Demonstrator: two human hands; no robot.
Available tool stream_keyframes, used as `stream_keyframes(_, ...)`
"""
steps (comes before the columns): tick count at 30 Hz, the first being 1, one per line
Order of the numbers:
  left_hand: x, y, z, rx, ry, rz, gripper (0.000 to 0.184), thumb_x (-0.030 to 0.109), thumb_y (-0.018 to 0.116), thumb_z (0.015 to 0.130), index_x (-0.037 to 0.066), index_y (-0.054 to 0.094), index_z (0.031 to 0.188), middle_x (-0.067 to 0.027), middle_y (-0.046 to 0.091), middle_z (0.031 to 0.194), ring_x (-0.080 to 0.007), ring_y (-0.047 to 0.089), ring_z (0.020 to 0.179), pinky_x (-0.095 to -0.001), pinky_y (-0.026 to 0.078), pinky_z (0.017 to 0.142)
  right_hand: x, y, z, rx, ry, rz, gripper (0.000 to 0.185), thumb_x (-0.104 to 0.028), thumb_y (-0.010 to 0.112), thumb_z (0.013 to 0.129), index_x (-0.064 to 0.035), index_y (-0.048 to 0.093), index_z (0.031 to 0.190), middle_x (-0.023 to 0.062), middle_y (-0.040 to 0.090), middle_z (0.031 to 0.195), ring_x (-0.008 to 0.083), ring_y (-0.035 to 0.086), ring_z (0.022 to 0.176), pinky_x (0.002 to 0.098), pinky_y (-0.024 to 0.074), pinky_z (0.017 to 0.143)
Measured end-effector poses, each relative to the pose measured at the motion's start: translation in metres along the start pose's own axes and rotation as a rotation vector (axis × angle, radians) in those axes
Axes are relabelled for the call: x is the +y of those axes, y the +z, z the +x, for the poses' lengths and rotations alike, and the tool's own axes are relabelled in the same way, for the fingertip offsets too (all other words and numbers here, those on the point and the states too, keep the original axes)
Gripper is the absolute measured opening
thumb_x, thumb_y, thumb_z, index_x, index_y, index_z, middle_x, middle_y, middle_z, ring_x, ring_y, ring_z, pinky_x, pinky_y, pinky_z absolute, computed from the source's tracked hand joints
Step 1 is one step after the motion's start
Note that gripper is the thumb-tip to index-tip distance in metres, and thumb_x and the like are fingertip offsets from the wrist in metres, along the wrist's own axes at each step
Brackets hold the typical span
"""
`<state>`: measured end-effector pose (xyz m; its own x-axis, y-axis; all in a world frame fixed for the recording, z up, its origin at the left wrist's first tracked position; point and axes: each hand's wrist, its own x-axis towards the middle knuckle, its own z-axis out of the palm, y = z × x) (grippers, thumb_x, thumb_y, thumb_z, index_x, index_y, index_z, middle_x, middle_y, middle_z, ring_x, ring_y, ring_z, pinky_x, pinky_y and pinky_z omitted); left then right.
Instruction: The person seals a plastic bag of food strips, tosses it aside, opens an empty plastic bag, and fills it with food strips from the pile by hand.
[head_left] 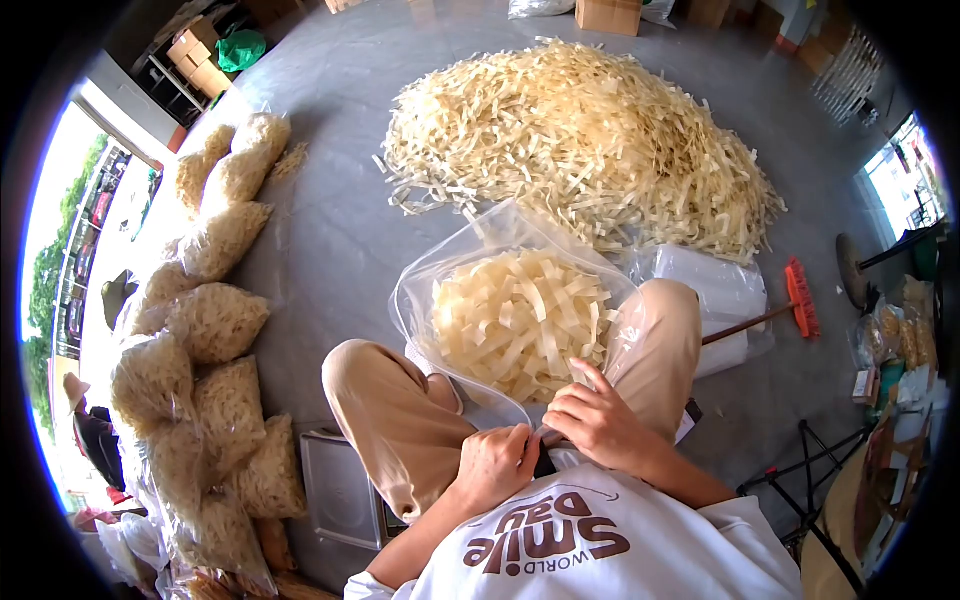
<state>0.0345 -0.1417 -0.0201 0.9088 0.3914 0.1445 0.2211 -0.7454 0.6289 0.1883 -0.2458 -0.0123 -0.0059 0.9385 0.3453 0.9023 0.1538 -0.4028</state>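
An open clear plastic bag (415,300) stands between my knees, partly filled with pale yellow flat strips (520,315). My left hand (492,462) is closed on the near edge of the bag, close to my waist. Just to its right, my right hand (598,415) pinches the same edge with thumb and some fingers, while its index finger points out over the bag. Beyond the bag, a large heap of similar strips (590,140) lies on the grey floor.
Filled clear bags (225,320) are piled along the left. Folded plastic bags (700,285) lie right of my knee, near a red broom (801,298). A grey tray (338,490) sits by my left leg, a black folding frame (810,470) at the right. Boxes (608,15) stand far back.
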Motion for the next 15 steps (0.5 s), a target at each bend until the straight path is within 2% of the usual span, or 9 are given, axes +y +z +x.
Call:
stream_keyframes(5,0.001,-0.004,0.0,-0.013,0.027,0.02,0.027,0.013,0.062,0.075,0.006,0.045,0.056,-0.008,0.047,0.047,-0.027,0.049,0.043,-0.0365,0.04,0.043,0.0,0.0,0.003,-0.044,-0.019,-0.003,0.008,-0.009,0.058,0.073,-0.0073,0.059,0.081,0.0013,0.055,0.082,0.0156,0.056,0.087,0.049,0.0289,0.103)
stream_keyframes(8,-0.001,-0.004,-0.002,-0.056,0.027,0.031,0.023,0.014,0.059,0.076,0.007,0.047,0.057,-0.009,0.05,0.049,-0.0268,0.052,0.045,-0.0374,0.043,0.044,0.001,0.001,0.005,-0.072,-0.046,0.004,0.013,-0.011,0.06,0.072,-0.0077,0.059,0.085,0.0016,0.056,0.086,0.0166,0.055,0.091,0.0488,0.029,0.102)
stream_keyframes(11,-0.005,-0.002,-0.005,-0.092,0.024,-0.001,0.021,0.014,0.059,0.074,0.006,0.05,0.057,-0.0096,0.05,0.049,-0.0275,0.052,0.044,-0.0377,0.043,0.043,-0.003,-0.001,0.008,-0.036,-0.024,0.061,0.024,-0.015,0.064,0.07,-0.0079,0.06,0.093,0.0031,0.056,0.094,0.0185,0.054,0.098,0.0485,0.029,0.102)
stream_keyframes(13,-0.007,0.0,-0.006,-0.123,-0.007,-0.012,0.02,0.014,0.059,0.074,0.006,0.051,0.057,-0.01,0.051,0.048,-0.0278,0.053,0.044,-0.038,0.043,0.043,-0.003,-0.002,0.009,-0.03,-0.048,0.067,0.032,-0.015,0.066,0.069,-0.0073,0.059,0.099,0.0067,0.054,0.107,0.0218,0.05,0.107,0.0479,0.0288,0.101)
stream_keyframes(15,-0.008,0.001,-0.007,-0.15,-0.04,-0.021,0.019,0.014,0.059,0.073,0.005,0.053,0.058,-0.0103,0.052,0.048,-0.0282,0.053,0.043,-0.0383,0.043,0.043,-0.006,-0.006,0.013,-0.051,-0.074,0.069,0.028,-0.013,0.062,0.072,-0.0056,0.059,0.099,0.0096,0.052,0.112,0.0236,0.047,0.112,0.0478,0.0291,0.101)
